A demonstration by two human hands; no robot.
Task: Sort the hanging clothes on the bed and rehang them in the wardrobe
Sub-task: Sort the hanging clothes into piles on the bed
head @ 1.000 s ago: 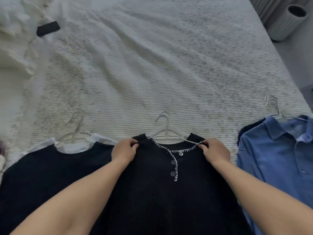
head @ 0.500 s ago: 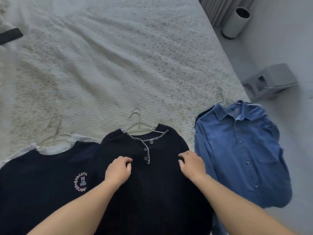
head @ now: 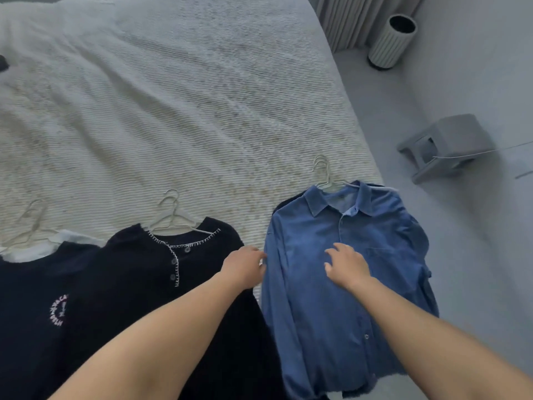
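Blue shirt [head: 340, 284] beside black top [head: 173, 298] — both hands, left [head: 245, 268] and right [head: 346, 267], loose-fingered, gripping nothing — bin [head: 390, 41] beyond

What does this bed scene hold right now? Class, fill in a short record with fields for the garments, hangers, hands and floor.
left garment: dark tee with round print, over a white top
middle garment: black henley
right garment: blue shirt, hanging off the bed edge
hangers: wire, hooks pointing up the bed
left hand: at the shirt's sleeve edge
right hand: fingers spread over the shirt's chest
floor: ribbed bin, grey stool

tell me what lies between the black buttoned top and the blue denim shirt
In the head view, a bare strip of white textured bedspread separates the black buttoned top from the blue denim shirt.
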